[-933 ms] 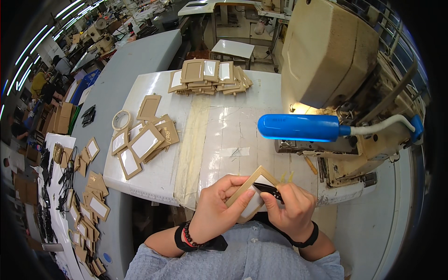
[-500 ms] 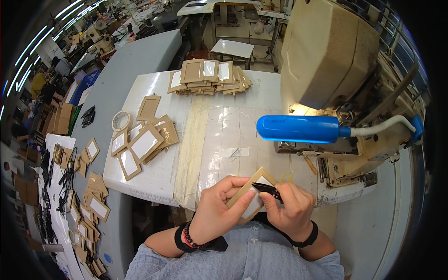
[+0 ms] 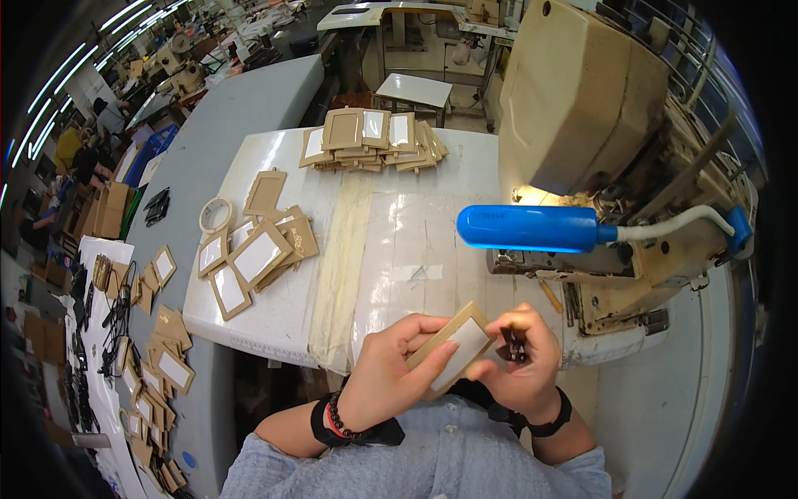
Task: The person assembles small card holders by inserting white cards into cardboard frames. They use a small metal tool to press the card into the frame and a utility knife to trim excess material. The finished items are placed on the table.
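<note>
My left hand (image 3: 395, 362) is closed on a tan tag holder (image 3: 461, 351) with a white window, tilted up in front of my body. Its thumb presses on the window face while the fingers lie behind. In my right hand (image 3: 532, 374) are black thread snips (image 3: 514, 346), tucked in the palm. The fingertips and thumb of that hand are beside the holder's right edge; whether they touch it or pinch a thread is hard to tell.
A pile of tag holders (image 3: 357, 133) lies at the table's far side. More holders (image 3: 259, 256) and a tape roll (image 3: 216, 214) lie at left. To the right stands a sewing machine (image 3: 582, 100) with a blue lamp (image 3: 528, 229). Several holders (image 3: 174, 370) cover the grey side table.
The snips have swung away from the holder's window into my right palm. My right fingers have moved to the holder's upper right edge. The yellowish strands near that hand no longer show.
</note>
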A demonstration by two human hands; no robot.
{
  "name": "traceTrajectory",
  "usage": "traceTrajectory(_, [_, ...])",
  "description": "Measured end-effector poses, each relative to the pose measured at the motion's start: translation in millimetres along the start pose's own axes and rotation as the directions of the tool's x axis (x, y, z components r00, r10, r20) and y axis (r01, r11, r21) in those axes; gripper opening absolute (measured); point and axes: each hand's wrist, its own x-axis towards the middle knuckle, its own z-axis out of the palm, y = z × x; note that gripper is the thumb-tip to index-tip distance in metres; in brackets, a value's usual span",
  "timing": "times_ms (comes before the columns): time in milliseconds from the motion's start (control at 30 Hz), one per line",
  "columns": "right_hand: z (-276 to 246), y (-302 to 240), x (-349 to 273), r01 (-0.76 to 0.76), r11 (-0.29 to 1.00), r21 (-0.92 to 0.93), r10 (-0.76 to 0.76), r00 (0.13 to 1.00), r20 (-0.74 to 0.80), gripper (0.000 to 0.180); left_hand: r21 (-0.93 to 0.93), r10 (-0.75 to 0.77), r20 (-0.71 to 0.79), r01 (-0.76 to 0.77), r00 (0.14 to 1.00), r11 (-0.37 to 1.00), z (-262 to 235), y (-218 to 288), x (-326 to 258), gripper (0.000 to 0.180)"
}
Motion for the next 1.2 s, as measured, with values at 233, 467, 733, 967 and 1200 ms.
traceTrajectory(233, [-6.3, 6.1, 13.1, 0.117, 0.966, -0.233, -0.063, 0.972, 0.228, 0.025, 0.284, -0.034, 0.077, 0.01, 0.996, 0.959, -1.7, 15.9, 3.4, 0.031])
traceTrajectory(467, [-2.8, 14.3, 5.8, 0.162, 0.897, -0.411, -0.016, 0.941, 0.337, 0.012, 0.404, -0.023, 0.162, -0.045, 0.987, 0.913, -1.2, 14.7, 9.3, 0.031])
traceTrajectory(733, [-16.7, 22.4, -5.7, -0.144, 0.973, 0.181, 0.133, 0.988, 0.075, 0.012, 0.078, -0.142, 0.239, 0.127, 0.961, 0.989, -5.2, 6.3, 9.4, 0.031])
traceTrajectory(967, [-18.2, 17.8, -6.1, 0.011, 1.0, -0.005, -0.01, 0.969, 0.247, 0.032, 0.142, -0.149, 0.259, 0.115, 0.954, 0.983, -1.4, 12.4, 9.9, 0.032])
traceTrajectory(1200, [-7.5, 9.9, -3.9, 0.322, 0.867, -0.38, -0.186, 0.917, 0.354, 0.034, 0.316, -0.03, 0.262, -0.056, 0.965, 0.947, 4.3, 9.9, 11.9, 0.033])
